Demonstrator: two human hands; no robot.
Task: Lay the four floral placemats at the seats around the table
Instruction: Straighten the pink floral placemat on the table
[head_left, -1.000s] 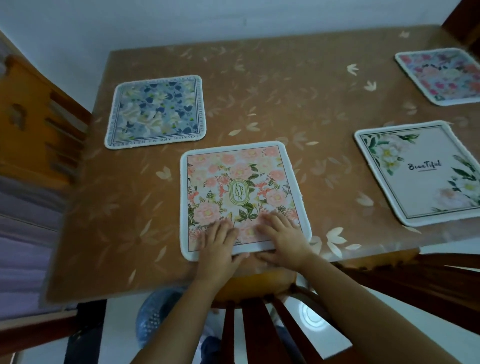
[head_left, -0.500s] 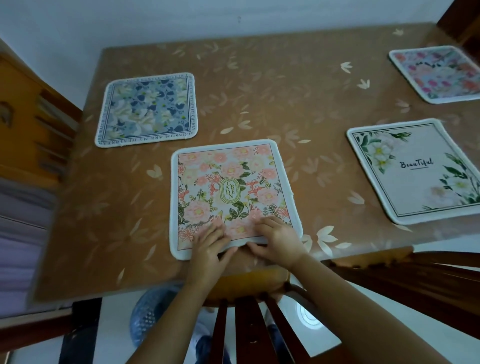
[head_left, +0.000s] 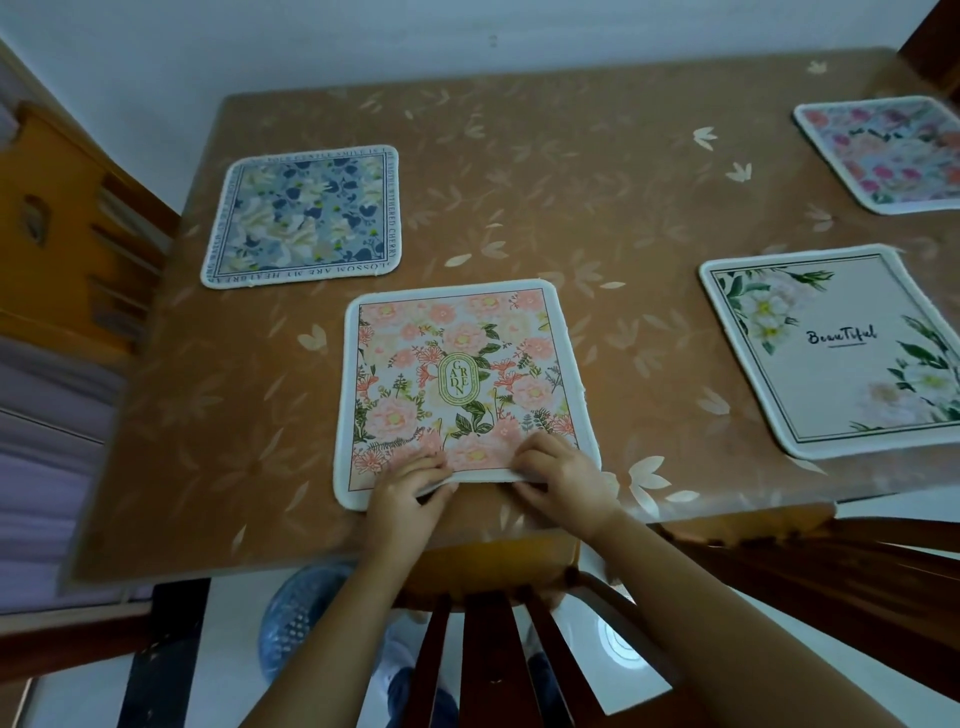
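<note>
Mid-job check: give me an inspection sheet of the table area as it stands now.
Surface: brown leaf-print table cover, flat.
Job's things: pink Garden placemat at near edge; blue placemat far left; Beautiful placemat right; pink-purple placemat far right, cut off by frame.
Clutter: nothing seen.
Hands: left hand and right hand pinch the Garden placemat's near edge, slightly lifted.
Cables: nothing seen.
Surroundings: dark wooden chair below; orange chair left; white wall.

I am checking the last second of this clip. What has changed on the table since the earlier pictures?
Both hands, left and right, went from lying flat on the pink "Garden" placemat to pinching its near edge, now slightly lifted. The other three placemats stayed put.
</note>
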